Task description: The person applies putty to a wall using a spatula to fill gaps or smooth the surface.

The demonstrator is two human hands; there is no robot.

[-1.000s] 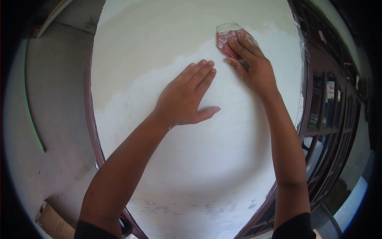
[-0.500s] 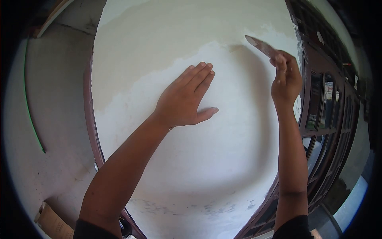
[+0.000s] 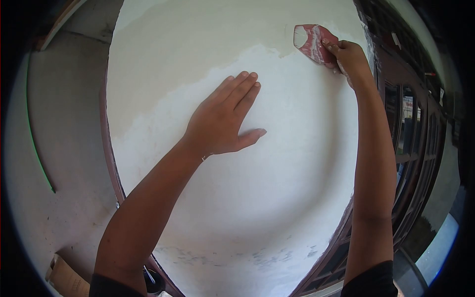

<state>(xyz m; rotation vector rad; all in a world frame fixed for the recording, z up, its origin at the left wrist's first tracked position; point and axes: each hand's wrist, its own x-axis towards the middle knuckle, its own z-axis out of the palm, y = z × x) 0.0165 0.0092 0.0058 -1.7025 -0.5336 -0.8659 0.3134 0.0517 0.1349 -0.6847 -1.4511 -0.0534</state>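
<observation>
My left hand [image 3: 221,115] lies flat on the white wall panel [image 3: 257,198], fingers together and stretched out, thumb spread to the side. In my right hand [image 3: 350,59] is a red putty spreader [image 3: 315,45], smeared with white filler and gripped by its right end. Its broad face shows, and it is up at the panel's upper right, by the edge between the white area and the greyish-beige area [image 3: 178,49]. White residue clings to my right fingers and wrist. A soft shadow curves below the right hand.
Dark window frames with glass panes [image 3: 408,123] run along the right of the panel. A brown strip [image 3: 110,143] edges its left side. Further left are a grey wall [image 3: 71,123], a green line [image 3: 33,128] and a cardboard box [image 3: 67,279] low down.
My right hand has turned, so the spreader went from edge-on to showing its broad face, and it moved up slightly. The left hand stays flat on the panel.
</observation>
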